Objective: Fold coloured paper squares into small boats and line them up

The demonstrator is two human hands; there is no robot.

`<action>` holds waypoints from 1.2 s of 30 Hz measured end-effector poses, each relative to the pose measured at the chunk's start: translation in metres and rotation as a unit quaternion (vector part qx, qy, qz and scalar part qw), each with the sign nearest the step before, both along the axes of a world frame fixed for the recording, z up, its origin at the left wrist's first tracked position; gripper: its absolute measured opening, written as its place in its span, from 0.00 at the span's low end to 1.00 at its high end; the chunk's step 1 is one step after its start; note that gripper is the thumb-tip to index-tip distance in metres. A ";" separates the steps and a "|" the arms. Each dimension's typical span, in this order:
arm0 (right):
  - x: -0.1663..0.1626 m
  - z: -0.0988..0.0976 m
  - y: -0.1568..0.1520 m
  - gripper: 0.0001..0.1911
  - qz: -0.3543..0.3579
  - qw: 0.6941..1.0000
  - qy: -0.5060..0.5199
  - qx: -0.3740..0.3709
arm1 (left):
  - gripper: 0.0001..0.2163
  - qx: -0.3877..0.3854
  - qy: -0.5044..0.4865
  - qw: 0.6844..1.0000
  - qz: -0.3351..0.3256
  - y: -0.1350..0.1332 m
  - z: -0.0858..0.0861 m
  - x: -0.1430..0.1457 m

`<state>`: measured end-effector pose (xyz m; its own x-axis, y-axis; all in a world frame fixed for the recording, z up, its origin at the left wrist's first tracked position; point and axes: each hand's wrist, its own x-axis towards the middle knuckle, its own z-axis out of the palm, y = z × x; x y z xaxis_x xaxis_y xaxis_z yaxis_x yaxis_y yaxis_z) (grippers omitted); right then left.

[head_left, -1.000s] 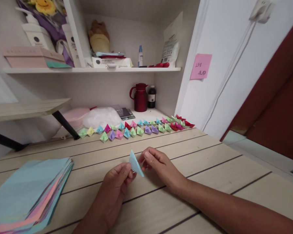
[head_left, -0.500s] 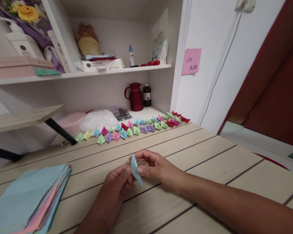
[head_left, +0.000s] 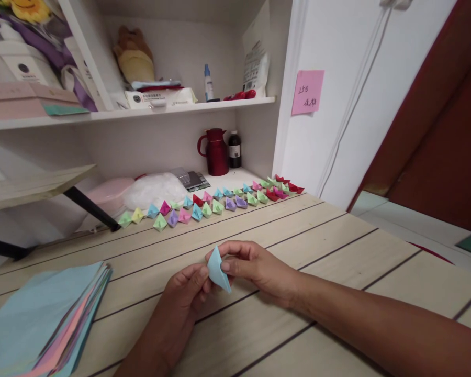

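A small piece of folded light-blue paper [head_left: 219,272] is held between both hands, above the slatted wooden table. My left hand [head_left: 190,285] pinches its left corner with thumb and fingers. My right hand [head_left: 249,267] grips the right side, thumb on the near face and index finger curled behind the top. The paper stands tilted, with a pointed top and a pointed lower end. Behind the hands, rows of small folded paper boats [head_left: 217,208] in several colours line the back of the table. To the left lies a stack of coloured paper sheets [head_left: 43,309], light blue on top.
A white shelf unit [head_left: 172,107] rises behind the table. On its lower level stand a dark red jug [head_left: 216,152] and a dark bottle [head_left: 234,149]. A small raised wooden stand [head_left: 35,188] with black legs is at the left. A pink note [head_left: 307,92] sticks to the wall.
The folded blue paper has turned and opened slightly, so more of its broad face shows. Both hands keep their hold. The view has shifted a little.
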<state>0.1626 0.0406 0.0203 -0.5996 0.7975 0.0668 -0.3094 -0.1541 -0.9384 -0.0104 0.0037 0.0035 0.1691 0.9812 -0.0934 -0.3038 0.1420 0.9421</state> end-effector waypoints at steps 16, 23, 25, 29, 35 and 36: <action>0.002 -0.004 -0.007 0.07 -0.191 0.874 -0.228 0.385 | 0.09 0.027 0.037 0.995 0.091 -0.006 -0.003 0.011; -0.005 -0.018 -0.005 0.11 -0.207 0.867 -0.215 0.399 | 0.11 -0.025 -0.117 0.993 0.022 -0.008 -0.004 0.015; -0.006 -0.021 -0.001 0.12 -0.218 0.862 -0.208 0.407 | 0.12 -0.050 -0.159 0.986 0.023 -0.008 -0.005 0.016; -0.005 -0.023 0.005 0.17 -0.209 0.857 -0.193 0.429 | 0.15 -0.069 -0.184 0.980 0.022 -0.009 -0.008 0.017; -0.004 -0.024 0.003 0.17 -0.189 0.867 -0.185 0.422 | 0.15 -0.049 -0.123 0.991 0.034 -0.008 -0.010 0.017; -0.005 -0.024 0.002 0.16 -0.188 0.869 -0.186 0.418 | 0.14 -0.044 -0.105 0.993 0.044 -0.008 -0.011 0.017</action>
